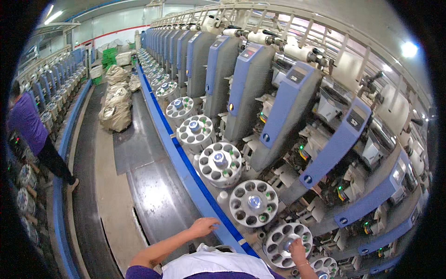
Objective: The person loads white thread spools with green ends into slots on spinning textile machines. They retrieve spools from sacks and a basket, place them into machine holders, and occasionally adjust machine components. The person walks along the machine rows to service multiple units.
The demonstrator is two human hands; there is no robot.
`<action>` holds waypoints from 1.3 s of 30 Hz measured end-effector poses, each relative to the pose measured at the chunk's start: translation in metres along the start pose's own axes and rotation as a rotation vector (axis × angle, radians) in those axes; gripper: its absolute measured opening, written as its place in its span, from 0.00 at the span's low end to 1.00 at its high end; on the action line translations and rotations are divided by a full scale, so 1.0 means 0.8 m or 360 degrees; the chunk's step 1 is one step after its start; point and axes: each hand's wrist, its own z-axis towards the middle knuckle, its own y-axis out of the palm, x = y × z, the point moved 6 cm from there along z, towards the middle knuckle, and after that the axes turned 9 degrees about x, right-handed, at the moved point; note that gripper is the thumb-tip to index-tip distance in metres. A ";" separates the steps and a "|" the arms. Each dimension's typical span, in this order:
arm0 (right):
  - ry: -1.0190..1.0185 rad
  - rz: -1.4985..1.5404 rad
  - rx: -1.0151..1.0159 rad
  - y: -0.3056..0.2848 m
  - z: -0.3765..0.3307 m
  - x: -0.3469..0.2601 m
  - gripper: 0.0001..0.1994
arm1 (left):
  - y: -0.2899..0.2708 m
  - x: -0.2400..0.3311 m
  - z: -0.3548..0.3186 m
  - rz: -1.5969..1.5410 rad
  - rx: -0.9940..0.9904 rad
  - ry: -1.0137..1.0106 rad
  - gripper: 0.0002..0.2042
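In the head view the right hand (297,250) rests with its grip closed around the centre hub of the nearest round grey metal magazine disc ringed with holes (287,238), low on the long blue-and-grey winding machine (278,107), while the left hand (203,226) hovers with fingers spread apart, holding nothing, just above the long blue metal rail (186,162) along the machine's front. If the disc turns while the fingers sit near its holes, they could be pinched, I judge. The white cloth pouch (216,262) at the person's waist hangs close to the rail and might snag there.
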 end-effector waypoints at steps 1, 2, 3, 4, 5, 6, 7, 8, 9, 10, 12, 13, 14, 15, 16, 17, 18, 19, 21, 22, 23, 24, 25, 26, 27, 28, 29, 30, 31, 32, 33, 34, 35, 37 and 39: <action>-0.0113 -0.0161 -0.0126 -0.001 0.007 -0.005 0.16 | -0.028 -0.027 0.007 -0.0069 0.0053 -0.0001 0.12; -0.0069 -0.0242 -0.0316 0.000 0.016 -0.010 0.17 | -0.051 -0.055 0.018 -0.0122 0.0065 -0.0044 0.12; -0.0004 -0.0132 -0.0308 -0.011 0.032 -0.023 0.18 | -0.071 -0.079 0.030 -0.0103 0.0049 -0.0001 0.12; 0.0303 -0.0013 -0.0548 -0.014 0.045 -0.031 0.21 | -0.088 -0.102 0.045 -0.0073 -0.0001 0.0005 0.12; 0.0086 -0.0313 -0.0933 -0.016 0.073 -0.056 0.21 | -0.104 -0.125 0.062 -0.0048 -0.0058 0.0003 0.12; 0.0076 -0.0389 -0.1096 -0.018 0.115 -0.088 0.24 | -0.120 -0.143 0.083 0.0013 -0.0095 0.0089 0.13; 0.0045 -0.0270 -0.0877 -0.036 0.164 -0.131 0.26 | -0.135 -0.159 0.105 0.0068 -0.0143 0.0164 0.13; 0.0114 -0.0059 -0.0847 -0.040 0.224 -0.175 0.25 | -0.148 -0.176 0.127 0.0120 -0.0192 0.0238 0.14; -0.0237 0.0397 -0.0387 -0.072 0.283 -0.241 0.21 | -0.165 -0.191 0.151 0.0140 -0.0234 0.0281 0.14; -0.0354 0.0404 -0.0301 -0.076 0.343 -0.293 0.21 | -0.180 -0.209 0.169 0.0159 -0.0278 0.0319 0.15; -0.0591 0.0741 -0.0039 -0.095 0.446 -0.402 0.21 | -0.225 -0.254 0.205 0.0262 -0.0318 0.0356 0.15; -0.0557 0.0622 -0.0139 -0.092 0.496 -0.447 0.22 | -0.252 -0.283 0.211 0.0351 -0.0331 0.0345 0.16; -0.0573 0.0544 -0.0181 -0.090 0.542 -0.491 0.22 | -0.282 -0.314 0.214 0.0429 -0.0308 0.0377 0.16; -0.0767 0.0527 -0.0133 -0.098 0.582 -0.536 0.22 | -0.315 -0.356 0.215 0.0326 -0.0272 0.0211 0.16; -0.0879 0.0446 -0.0115 -0.103 0.620 -0.572 0.22 | -0.352 -0.397 0.213 0.0169 -0.0135 0.0126 0.17; -0.0975 0.0484 -0.0069 -0.113 0.654 -0.602 0.21 | -0.380 -0.449 0.204 0.0224 -0.0151 -0.0131 0.17; -0.1016 0.0479 -0.0078 -0.119 0.687 -0.625 0.21 | -0.410 -0.499 0.198 0.0272 -0.0138 -0.0344 0.17; -0.1029 0.0497 -0.0031 -0.129 0.720 -0.644 0.20 | -0.436 -0.544 0.193 0.0249 -0.0268 -0.0500 0.17; -0.1031 0.0508 0.0247 -0.150 0.772 -0.671 0.19 | -0.491 -0.613 0.215 0.0262 -0.0444 -0.0555 0.18; -0.1020 0.0515 0.0430 -0.161 0.789 -0.682 0.19 | -0.521 -0.631 0.231 0.0314 -0.0513 -0.0511 0.18; -0.0960 0.0453 0.0595 -0.165 0.802 -0.692 0.17 | -0.555 -0.639 0.271 0.0517 -0.0442 -0.0296 0.18; -0.0805 0.0230 0.0491 -0.157 0.816 -0.697 0.19 | -0.598 -0.641 0.312 0.0608 -0.0158 -0.0262 0.17; -0.0688 0.0313 0.0467 -0.156 0.824 -0.703 0.19 | -0.641 -0.601 0.365 0.0412 0.0201 0.0410 0.15; -0.0571 0.0368 0.0502 -0.159 0.832 -0.706 0.19 | -0.679 -0.579 0.413 0.0420 0.0370 0.0540 0.15; -0.0517 0.0375 0.0638 -0.167 0.835 -0.709 0.19 | -0.716 -0.546 0.461 0.0410 0.0587 0.0760 0.14; -0.0448 0.0345 0.0693 -0.174 0.842 -0.709 0.19 | -0.743 -0.512 0.515 0.0400 0.0555 0.0836 0.13; -0.0344 0.0312 0.0712 -0.181 0.851 -0.706 0.19 | -0.765 -0.465 0.558 0.0420 0.0626 0.1133 0.14; -0.0302 0.0263 0.0874 -0.196 0.861 -0.703 0.18 | -0.784 -0.414 0.594 0.0401 0.0724 0.1509 0.14; -0.0223 0.0127 0.1032 -0.212 0.875 -0.696 0.19 | -0.796 -0.366 0.635 0.0521 0.0698 0.1670 0.17; -0.0139 -0.0016 0.1216 -0.227 0.890 -0.688 0.19 | -0.803 -0.320 0.672 0.0637 0.0712 0.1808 0.20; -0.0024 -0.0079 0.1368 -0.240 0.907 -0.679 0.22 | -0.809 -0.274 0.704 0.0668 0.0733 0.1950 0.23; 0.0096 -0.0191 0.1504 -0.250 0.927 -0.670 0.23 | -0.814 -0.230 0.734 0.0661 0.0767 0.2007 0.25; 0.0207 -0.0311 0.1651 -0.254 0.947 -0.662 0.24 | -0.814 -0.189 0.762 0.0674 0.0829 0.2073 0.26; 0.0423 -0.0509 0.1807 -0.246 0.981 -0.645 0.28 | -0.809 -0.120 0.818 0.0610 0.0891 0.2116 0.25; 0.0546 -0.0808 0.1929 -0.234 1.005 -0.635 0.28 | -0.794 -0.063 0.883 0.0657 0.0959 0.2159 0.27</action>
